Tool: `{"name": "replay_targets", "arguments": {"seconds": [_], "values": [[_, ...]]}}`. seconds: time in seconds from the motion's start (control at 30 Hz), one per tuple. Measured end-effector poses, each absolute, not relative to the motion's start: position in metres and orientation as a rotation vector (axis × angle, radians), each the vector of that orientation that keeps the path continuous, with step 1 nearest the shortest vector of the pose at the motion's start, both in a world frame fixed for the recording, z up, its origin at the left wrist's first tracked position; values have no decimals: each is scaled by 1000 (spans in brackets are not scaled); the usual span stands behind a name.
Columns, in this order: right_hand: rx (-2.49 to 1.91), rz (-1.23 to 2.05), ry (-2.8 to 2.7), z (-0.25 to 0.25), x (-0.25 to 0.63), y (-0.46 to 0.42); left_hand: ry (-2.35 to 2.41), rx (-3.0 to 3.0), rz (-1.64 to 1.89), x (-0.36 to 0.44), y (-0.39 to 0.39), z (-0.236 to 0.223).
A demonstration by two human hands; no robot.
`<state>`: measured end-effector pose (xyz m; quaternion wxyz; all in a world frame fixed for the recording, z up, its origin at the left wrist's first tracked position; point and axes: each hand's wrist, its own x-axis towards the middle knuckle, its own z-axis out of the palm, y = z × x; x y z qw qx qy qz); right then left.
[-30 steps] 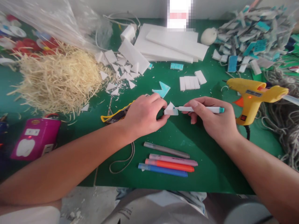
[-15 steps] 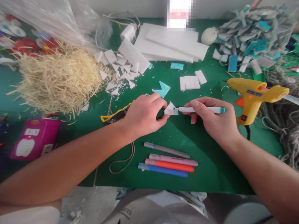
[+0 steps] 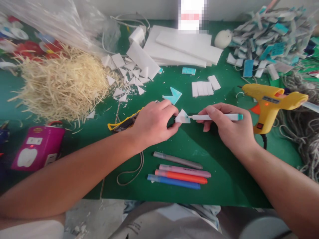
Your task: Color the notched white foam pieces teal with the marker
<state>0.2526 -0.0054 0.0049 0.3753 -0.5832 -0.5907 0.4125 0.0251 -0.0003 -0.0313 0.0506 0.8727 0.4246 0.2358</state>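
Note:
My left hand (image 3: 159, 121) pinches a small white foam piece (image 3: 182, 117) between thumb and fingers, just over the green table. A white marker with a teal end (image 3: 214, 117) is held in my right hand (image 3: 229, 124) like a pen. Its tip points left and meets the right side of the foam piece, where a little teal colour shows. Just beyond lies a teal-coloured foam piece with a notch (image 3: 173, 96). Partly under my left hand is a yellow-and-black utility knife (image 3: 124, 122).
Several capped markers (image 3: 179, 171) lie near the front edge. To the right stands a yellow glue gun (image 3: 271, 96) with a lit light. White foam strips (image 3: 203, 88), foam sheets (image 3: 179, 46), straw (image 3: 64, 83) and a magenta power box (image 3: 38, 147) surround the hands.
My right hand has drawn the marker slightly to the right. My left hand and the foam piece have stayed in place.

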Motion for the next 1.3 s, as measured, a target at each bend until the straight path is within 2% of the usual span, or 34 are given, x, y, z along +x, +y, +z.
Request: {"name": "replay_targets", "arguments": {"seconds": [1.3], "values": [[-1512, 1093, -1521, 3, 251, -5, 1318, 2626, 649, 24, 0, -29]]}}
